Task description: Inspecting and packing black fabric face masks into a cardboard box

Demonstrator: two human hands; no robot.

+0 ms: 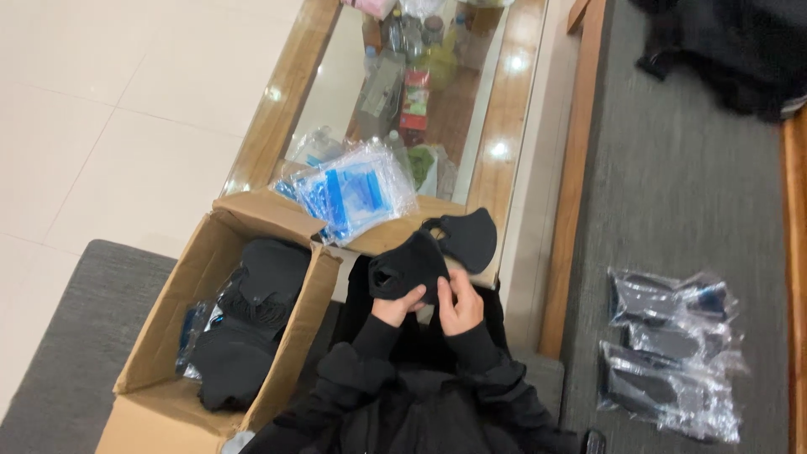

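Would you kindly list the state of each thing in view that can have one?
cardboard box: open, flaps up, black masks inside.
black mask: held by both hands, folded.
second black mask: lying loose on the table edge.
left hand: gripping the mask.
right hand: gripping the mask.
empty plastic bags: stacked, flat.
bagged masks: packed, lying on the grey sofa.
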